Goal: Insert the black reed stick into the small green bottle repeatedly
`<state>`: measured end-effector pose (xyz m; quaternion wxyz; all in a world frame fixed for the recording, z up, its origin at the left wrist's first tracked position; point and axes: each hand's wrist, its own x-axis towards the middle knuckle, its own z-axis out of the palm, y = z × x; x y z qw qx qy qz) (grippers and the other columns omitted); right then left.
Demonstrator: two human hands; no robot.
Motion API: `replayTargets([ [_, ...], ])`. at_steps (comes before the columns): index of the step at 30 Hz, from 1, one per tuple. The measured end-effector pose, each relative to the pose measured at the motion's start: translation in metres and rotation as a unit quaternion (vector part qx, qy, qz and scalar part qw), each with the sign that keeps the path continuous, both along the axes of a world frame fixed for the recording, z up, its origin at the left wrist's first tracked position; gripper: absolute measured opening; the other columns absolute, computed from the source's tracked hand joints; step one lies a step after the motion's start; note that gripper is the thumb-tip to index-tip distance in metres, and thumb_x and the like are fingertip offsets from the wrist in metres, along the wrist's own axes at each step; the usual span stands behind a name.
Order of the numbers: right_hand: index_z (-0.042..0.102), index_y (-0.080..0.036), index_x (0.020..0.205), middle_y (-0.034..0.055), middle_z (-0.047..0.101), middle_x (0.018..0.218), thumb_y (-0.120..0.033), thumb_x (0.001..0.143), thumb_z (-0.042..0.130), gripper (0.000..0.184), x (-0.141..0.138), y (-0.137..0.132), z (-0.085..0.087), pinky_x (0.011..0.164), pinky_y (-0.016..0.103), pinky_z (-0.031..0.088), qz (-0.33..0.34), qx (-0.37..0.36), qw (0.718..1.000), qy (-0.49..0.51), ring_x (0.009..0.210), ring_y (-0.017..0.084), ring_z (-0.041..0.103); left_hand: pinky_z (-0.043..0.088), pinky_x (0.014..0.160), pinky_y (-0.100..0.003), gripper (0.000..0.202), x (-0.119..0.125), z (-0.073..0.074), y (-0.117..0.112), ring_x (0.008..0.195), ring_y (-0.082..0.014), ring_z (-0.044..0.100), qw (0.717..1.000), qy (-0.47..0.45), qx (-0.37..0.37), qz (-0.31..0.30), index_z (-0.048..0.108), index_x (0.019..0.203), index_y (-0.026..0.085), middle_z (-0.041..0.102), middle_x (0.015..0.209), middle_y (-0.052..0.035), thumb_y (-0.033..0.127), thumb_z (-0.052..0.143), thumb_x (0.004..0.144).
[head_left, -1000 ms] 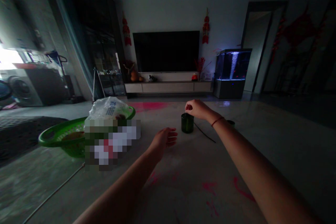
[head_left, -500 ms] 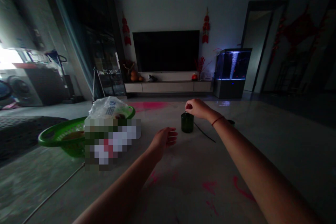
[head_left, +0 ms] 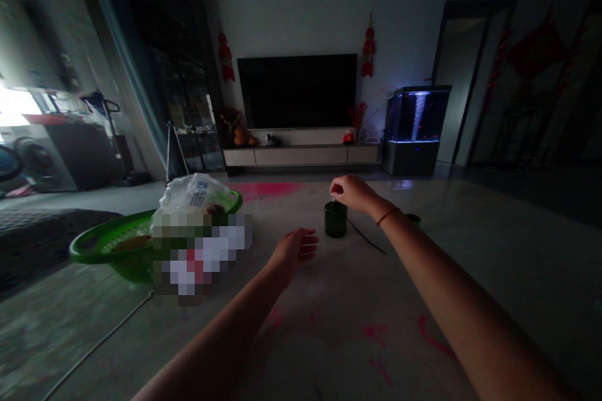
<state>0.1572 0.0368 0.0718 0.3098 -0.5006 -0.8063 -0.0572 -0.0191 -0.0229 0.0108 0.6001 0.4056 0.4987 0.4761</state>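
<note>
A dark green cylindrical jar [head_left: 335, 223] stands upright on the tabletop [head_left: 338, 288]. Above its top, my right hand [head_left: 350, 193] is closed in a pinch. A small shiny bit shows under the fingertips, too small to name. My left hand [head_left: 294, 252] hovers to the left of the jar, fingers stretched and apart, touching nothing. A thin dark cord-like strip [head_left: 369, 239] lies on the table right of the jar. Partly behind my right forearm is a small dark green round piece [head_left: 414, 219].
On the left sits a green plastic basket [head_left: 84, 257] with a white plastic bag [head_left: 192, 191] in it. A blurred-out patch [head_left: 207, 257] covers something in front of it. Pink marks [head_left: 376, 332] stain the table. Beyond stand a TV cabinet [head_left: 301, 155] and a lit aquarium [head_left: 418, 116].
My right hand has shifted very slightly up and left, and a bit more of the shiny piece shows. My left hand and the jar stay in place.
</note>
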Motion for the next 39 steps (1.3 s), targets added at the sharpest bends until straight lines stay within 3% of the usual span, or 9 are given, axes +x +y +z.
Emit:
replayTargets([
  [24,0.062,-0.016,0.069,0.0027,0.064,0.069,-0.015,0.068,0.055,0.007,0.001,0.000,-0.002,0.057,0.019,0.037,0.000,-0.002,0.999,-0.041,0.063,0.011,0.057,0.044,0.052,-0.024,0.015,0.000,0.000,0.000,0.049,-0.0094,0.052,1.000,-0.006,0.001,-0.007,0.056,0.076,0.014,0.057,0.065,-0.0029,0.017,0.041,0.077],
  [28,0.061,-0.015,0.079,0.0032,0.065,0.071,-0.019,0.071,0.054,0.011,0.003,0.001,-0.001,0.057,0.017,0.038,0.005,-0.010,1.000,0.000,0.064,0.010,0.058,0.045,0.052,-0.024,0.016,-0.001,0.000,0.000,0.050,-0.0096,0.052,1.000,-0.004,0.001,-0.005,0.056,0.075,0.013,0.056,0.064,-0.0029,0.017,0.040,0.077],
  [32,0.061,-0.015,0.087,0.0061,0.066,0.079,-0.019,0.078,0.043,0.021,0.010,-0.001,0.004,0.062,0.018,0.039,-0.047,-0.011,0.999,-0.009,0.071,0.012,0.059,0.045,0.052,-0.023,0.016,0.000,0.002,-0.002,0.050,-0.0093,0.052,1.000,-0.004,-0.002,-0.001,0.056,0.075,0.014,0.057,0.065,-0.0027,0.017,0.041,0.077],
  [36,0.064,-0.011,0.086,0.0145,0.065,0.092,-0.015,0.077,0.040,0.026,0.016,-0.003,0.003,0.070,0.024,0.041,-0.124,-0.119,0.980,-0.098,0.084,0.018,0.059,0.045,0.053,-0.024,0.017,0.001,0.003,-0.002,0.050,-0.0096,0.052,1.000,-0.002,-0.007,0.001,0.056,0.076,0.014,0.057,0.066,-0.0034,0.016,0.040,0.077],
  [39,0.066,-0.009,0.066,0.0162,0.066,0.071,-0.015,0.068,0.050,0.017,0.015,-0.004,-0.008,0.060,0.026,0.043,-0.140,-0.233,0.952,-0.140,0.067,0.020,0.062,0.044,0.053,-0.023,0.016,0.000,0.004,-0.003,0.051,-0.0094,0.052,1.000,-0.002,-0.009,0.005,0.056,0.076,0.014,0.058,0.067,-0.0037,0.017,0.041,0.077],
])
